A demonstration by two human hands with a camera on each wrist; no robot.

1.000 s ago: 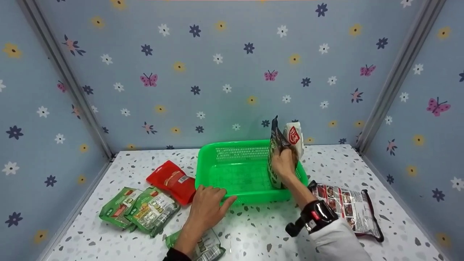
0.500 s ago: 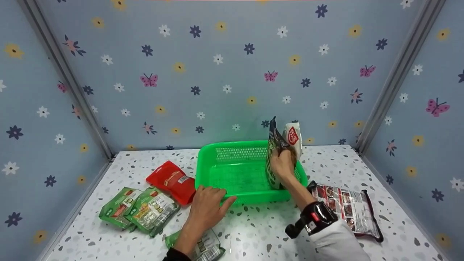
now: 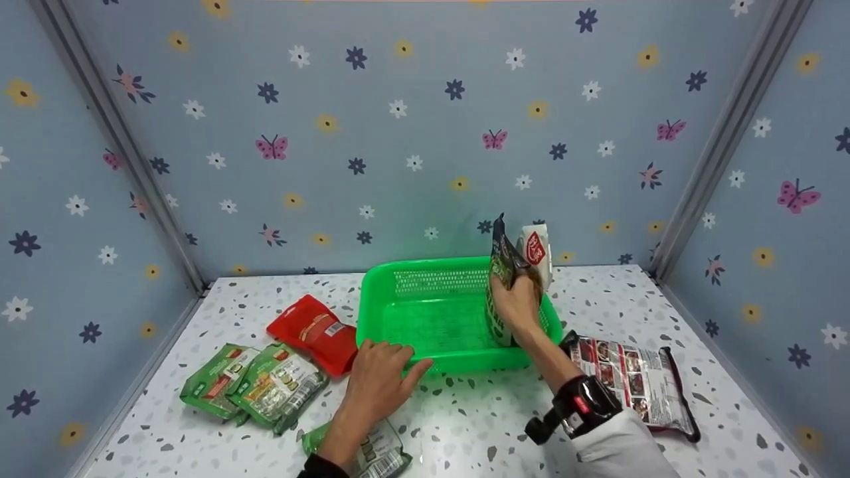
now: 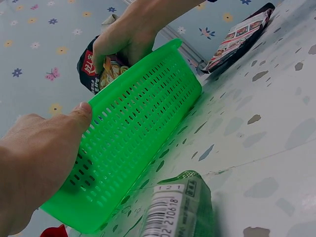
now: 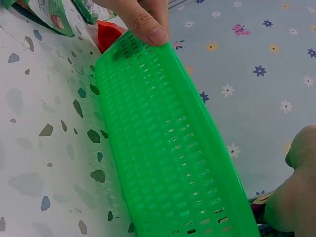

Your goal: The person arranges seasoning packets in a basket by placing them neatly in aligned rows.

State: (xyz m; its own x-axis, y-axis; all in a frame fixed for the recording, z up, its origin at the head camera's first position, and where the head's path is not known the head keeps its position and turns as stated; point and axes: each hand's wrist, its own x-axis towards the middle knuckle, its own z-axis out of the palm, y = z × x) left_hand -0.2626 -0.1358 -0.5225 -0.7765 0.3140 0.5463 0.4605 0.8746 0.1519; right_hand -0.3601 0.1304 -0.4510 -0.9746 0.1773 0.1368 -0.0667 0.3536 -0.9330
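Note:
A green plastic basket [image 3: 425, 364] stands in the middle of the table. My left hand [image 3: 378, 375] grips its near left rim, thumb along the edge. Inside the basket's right end, a dark food packet [image 3: 499, 255] stands upright, with a noodle-like picture showing in the left wrist view. My right hand [image 3: 519, 302] holds this packet from above, thumb at its left face; the other fingers are mostly hidden. Just behind it rises a white packet [image 3: 535, 247] with a red logo, its lower part hidden.
Left of the basket lie a red packet [image 3: 315, 332] and two green packets [image 3: 216, 382]. Another green packet [image 3: 382, 451] lies partly under my left forearm. A large black-edged packet [image 3: 631, 378] lies at the right. Patterned walls surround the table [image 3: 458, 425].
My right thumb has spread out to the left and now shows against the dark packet's left face. The dark packet has shifted slightly left. My left hand stays on the rim.

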